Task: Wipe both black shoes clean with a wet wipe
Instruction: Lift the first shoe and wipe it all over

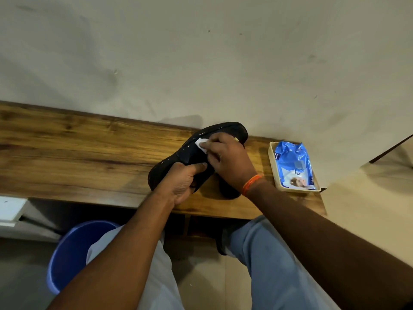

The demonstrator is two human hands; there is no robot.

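Note:
One black shoe is lifted above the wooden shelf, tilted on its side. My left hand grips it at the near end from below. My right hand pinches a white wet wipe and presses it against the shoe's side. The second black shoe stands on the shelf beneath my right wrist, mostly hidden by it.
A cream tray holding a blue wet-wipe pack sits at the shelf's right end, close to the wall. A blue bucket stands on the floor below left, beside my knees.

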